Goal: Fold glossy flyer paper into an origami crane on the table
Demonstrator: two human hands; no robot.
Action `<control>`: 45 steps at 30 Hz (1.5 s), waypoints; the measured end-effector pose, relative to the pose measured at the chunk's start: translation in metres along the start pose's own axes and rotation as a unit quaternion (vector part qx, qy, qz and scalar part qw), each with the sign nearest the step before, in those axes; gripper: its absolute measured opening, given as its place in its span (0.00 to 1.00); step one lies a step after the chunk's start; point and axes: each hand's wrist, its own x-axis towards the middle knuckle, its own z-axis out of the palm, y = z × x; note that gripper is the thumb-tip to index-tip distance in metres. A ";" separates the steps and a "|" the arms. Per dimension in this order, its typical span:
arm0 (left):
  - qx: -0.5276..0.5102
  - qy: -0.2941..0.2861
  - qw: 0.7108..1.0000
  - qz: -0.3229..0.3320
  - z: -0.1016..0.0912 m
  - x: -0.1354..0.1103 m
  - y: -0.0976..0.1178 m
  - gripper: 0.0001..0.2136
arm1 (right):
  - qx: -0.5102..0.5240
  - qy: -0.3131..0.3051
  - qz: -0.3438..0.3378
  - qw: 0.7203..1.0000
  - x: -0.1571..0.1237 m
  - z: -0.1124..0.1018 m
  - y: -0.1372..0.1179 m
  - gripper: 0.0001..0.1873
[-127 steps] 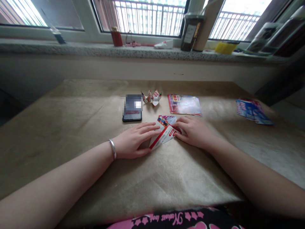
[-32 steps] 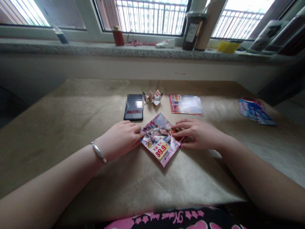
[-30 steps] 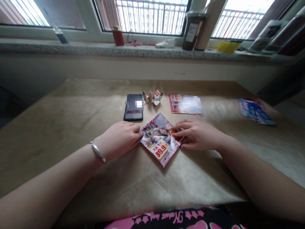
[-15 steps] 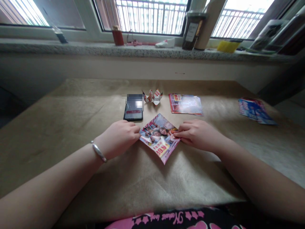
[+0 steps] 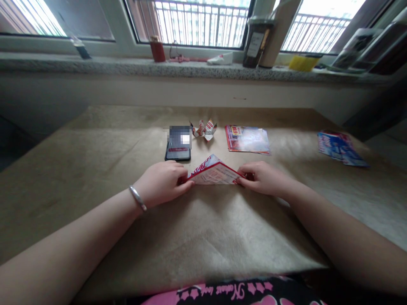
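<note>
A printed paper sheet (image 5: 215, 173) is bent over into a triangle, its fold toward me and its point away from me. My left hand (image 5: 168, 180) pinches the left corner, fingers curled and thumb along the fold. At the opposite corner my right hand (image 5: 262, 178) grips the paper between thumb and fingers. The paler back of the sheet, with a red edge, faces up. Just beyond it stands a folded paper figure (image 5: 204, 129) with pointed ends. A phone (image 5: 178, 144) lies beyond my left hand.
A stack of printed sheets (image 5: 248, 139) lies beyond my right hand. More blue and red leaflets (image 5: 341, 148) rest at the far right of the table (image 5: 203, 237). Behind, the windowsill (image 5: 121, 67) carries a red lighter-like object (image 5: 157, 49), a dark lidded container (image 5: 257, 42) and a yellow item (image 5: 303, 62).
The near corner of the sheet has been folded up and away from me, turning the diamond into a triangle. Both hands still hold the side corners, with thumbs now at the fold.
</note>
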 end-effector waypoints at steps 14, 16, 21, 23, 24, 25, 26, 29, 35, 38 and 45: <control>0.051 0.044 0.991 -0.113 0.021 0.012 0.017 0.13 | -0.153 0.042 0.156 0.975 0.018 0.014 -0.031 0.21; 0.058 0.046 0.993 -0.097 0.022 0.011 0.014 0.12 | -0.147 0.026 0.151 0.977 0.015 0.011 -0.030 0.19; 0.062 0.043 0.994 -0.076 0.024 0.006 0.010 0.10 | -0.139 0.013 0.135 0.981 0.009 0.007 -0.025 0.15; 0.060 0.046 0.995 -0.065 0.025 0.005 0.009 0.10 | -0.128 0.014 0.126 0.984 0.008 0.007 -0.021 0.14; 0.059 0.048 0.995 -0.059 0.026 0.005 0.008 0.10 | -0.123 0.014 0.122 0.985 0.007 0.007 -0.020 0.14; 0.058 0.050 0.996 -0.054 0.026 0.004 0.008 0.10 | -0.118 0.015 0.118 0.986 0.006 0.007 -0.018 0.14; 0.057 0.052 0.996 -0.050 0.026 0.004 0.008 0.10 | -0.114 0.016 0.115 0.987 0.006 0.007 -0.017 0.14; 0.048 0.063 0.996 -0.045 0.026 0.004 0.009 0.11 | -0.086 0.025 0.108 0.990 0.006 0.007 -0.015 0.13; 0.036 0.052 0.997 -0.039 0.022 0.005 0.010 0.16 | -0.034 0.039 0.098 0.994 0.005 0.006 -0.012 0.16; 0.039 0.063 0.997 -0.032 0.021 0.005 0.010 0.17 | -0.010 0.059 0.074 0.995 0.004 0.008 -0.010 0.15; 0.034 0.148 0.988 0.013 0.021 0.007 0.011 0.18 | 0.021 0.159 0.020 0.987 0.005 0.009 -0.009 0.07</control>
